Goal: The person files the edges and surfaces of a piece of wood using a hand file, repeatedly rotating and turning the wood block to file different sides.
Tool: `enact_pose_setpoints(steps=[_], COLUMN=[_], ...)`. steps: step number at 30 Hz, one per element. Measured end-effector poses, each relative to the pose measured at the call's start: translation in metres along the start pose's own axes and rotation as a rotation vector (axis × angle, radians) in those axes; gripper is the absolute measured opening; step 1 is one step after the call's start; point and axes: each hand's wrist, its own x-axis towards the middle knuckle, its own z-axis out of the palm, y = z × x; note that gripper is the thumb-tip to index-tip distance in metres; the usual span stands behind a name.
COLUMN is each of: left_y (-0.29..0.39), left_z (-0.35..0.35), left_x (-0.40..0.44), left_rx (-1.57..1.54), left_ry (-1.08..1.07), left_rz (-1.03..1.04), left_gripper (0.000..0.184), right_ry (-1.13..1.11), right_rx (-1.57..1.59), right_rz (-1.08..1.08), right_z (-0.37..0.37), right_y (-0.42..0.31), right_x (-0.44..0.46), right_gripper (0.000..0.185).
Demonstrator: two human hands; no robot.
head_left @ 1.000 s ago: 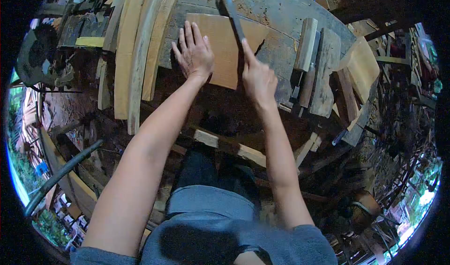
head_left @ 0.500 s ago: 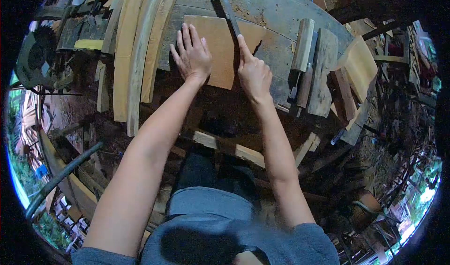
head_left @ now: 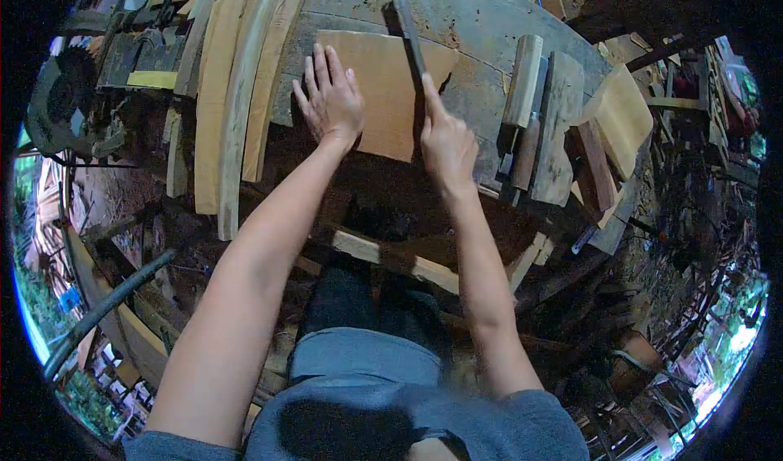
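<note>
A flat tan wooden board with uneven edges lies on the dark worktable. My left hand rests flat on the board's left edge, its fingers spread and pointing away from me. My right hand is wrapped round the near end of a long, thin metal tool, index finger stretched along it. The tool points away from me over the right part of the board; its handle is hidden in my hand. Whether its blade touches the board I cannot tell.
Long curved wooden strips lie left of the board. On the right are a squared wood block, a weathered plank, a dark-handled tool and a curved pale piece. A toothed round disc stands far left.
The tool and my right hand have shifted slightly, first back toward the left, then right again. My left hand stays on the board, and the whole view has drifted a little.
</note>
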Motion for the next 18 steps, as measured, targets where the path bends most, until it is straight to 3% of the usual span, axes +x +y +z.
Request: enact_pose_setpoints(steps=[3,11,16,18], left_y=[-0.003,-0.005,-0.003,-0.005], left_z=[-0.001,0.006,0.002,0.003], left_x=[0.001,0.001,0.001,0.001], left_rx=[0.014,0.007,0.019,0.024], left_ry=[-0.005,0.057,0.027,0.028], left_rz=[-0.01,0.023,0.009,0.01], left_gripper=[0.054,0.054,0.055,0.055], right_ry=[-0.145,0.076,-0.117,-0.069], right_rx=[0.024,0.158,0.131,0.114], right_rz=[0.003,0.045,0.05,0.019], right_z=[-0.004,-0.003,-0.005,-0.003], right_y=[0.004,0.013,0.009,0.019], right_x=[-0.056,0.021,-0.056,-0.044], right_gripper=[0.058,0.053,0.064,0.065])
